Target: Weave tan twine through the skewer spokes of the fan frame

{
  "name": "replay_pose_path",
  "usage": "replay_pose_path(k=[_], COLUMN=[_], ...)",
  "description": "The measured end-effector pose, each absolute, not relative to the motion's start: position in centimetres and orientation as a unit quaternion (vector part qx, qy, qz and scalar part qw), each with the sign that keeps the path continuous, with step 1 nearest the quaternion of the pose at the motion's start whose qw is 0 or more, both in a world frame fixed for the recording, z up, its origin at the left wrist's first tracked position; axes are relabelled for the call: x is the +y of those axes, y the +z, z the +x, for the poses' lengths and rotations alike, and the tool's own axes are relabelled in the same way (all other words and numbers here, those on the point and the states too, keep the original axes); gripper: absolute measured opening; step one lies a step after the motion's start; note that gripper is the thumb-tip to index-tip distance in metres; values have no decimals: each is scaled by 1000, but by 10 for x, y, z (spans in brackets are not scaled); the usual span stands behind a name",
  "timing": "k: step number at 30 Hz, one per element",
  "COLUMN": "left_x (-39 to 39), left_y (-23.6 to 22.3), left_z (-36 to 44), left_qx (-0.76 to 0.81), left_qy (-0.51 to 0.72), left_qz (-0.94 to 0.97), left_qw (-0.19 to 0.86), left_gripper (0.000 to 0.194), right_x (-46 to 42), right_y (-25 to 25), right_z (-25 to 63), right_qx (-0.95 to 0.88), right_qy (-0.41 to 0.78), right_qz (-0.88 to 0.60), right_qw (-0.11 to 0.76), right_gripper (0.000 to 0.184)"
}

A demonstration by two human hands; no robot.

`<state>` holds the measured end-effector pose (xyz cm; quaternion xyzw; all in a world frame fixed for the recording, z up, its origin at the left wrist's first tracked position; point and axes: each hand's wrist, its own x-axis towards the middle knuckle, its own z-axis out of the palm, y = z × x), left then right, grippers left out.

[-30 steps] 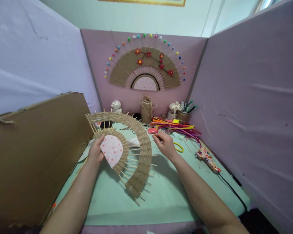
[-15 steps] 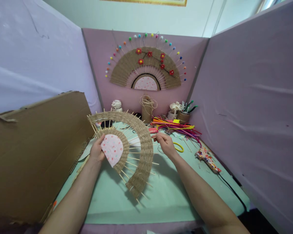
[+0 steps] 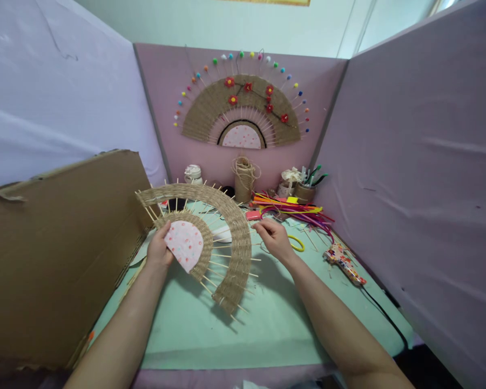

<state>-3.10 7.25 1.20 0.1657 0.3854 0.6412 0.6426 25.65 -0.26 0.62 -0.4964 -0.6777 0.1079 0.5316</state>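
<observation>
A half-round woven fan (image 3: pixel 240 237) of tan twine on thin wooden sticks is held tilted above the table. Its inner half-disc of pink dotted fabric (image 3: pixel 184 246) has a narrow woven band round it, and bare sticks span the gap to the wider outer band. My left hand (image 3: pixel 160 246) is closed on the straight side by the fabric, thumb in front. At the outer rim on the right, my right hand (image 3: pixel 272 237) is closed in a pinch beside the stick tips. Whatever lies between its fingertips is too small to make out.
A finished fan (image 3: pixel 243 102) with red flowers hangs on the back panel. Below stand a twine spool (image 3: pixel 243 181), a white jar (image 3: pixel 193 174) and coloured pipe cleaners (image 3: pixel 291 208). A patterned glue gun (image 3: pixel 344 265) with a cord lies right; a cardboard sheet (image 3: pixel 65 259) stands left.
The fan has shifted slightly left and up, and its lower end has risen. My right hand stays pinched and now sits slightly apart from the outer band.
</observation>
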Motion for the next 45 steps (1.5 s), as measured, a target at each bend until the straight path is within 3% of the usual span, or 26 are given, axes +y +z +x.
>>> replay_pose_path(k=[6, 10, 23, 40, 45], left_x=[74, 74, 70, 67, 58], left_y=[9, 6, 8, 1, 7], left_z=[-30, -28, -22, -8, -12], left_qx=[388, 379, 381, 365, 363], left_qy=[659, 674, 677, 649, 561], left_qz=[176, 187, 163, 134, 195], left_qw=[620, 605, 608, 654, 718], left_gripper=[13, 11, 17, 17, 28], right_x=[-10, -17, -22, -16, -8], right_y=[6, 3, 6, 0, -10], right_z=[257, 257, 261, 253, 265], right_qx=[-724, -722, -676, -549, -500], right_qy=[0, -4, 75, 298, 360], right_qz=[-501, -509, -503, -552, -540], right_qw=[473, 470, 534, 552, 574], right_gripper=[27, 26, 27, 28, 34])
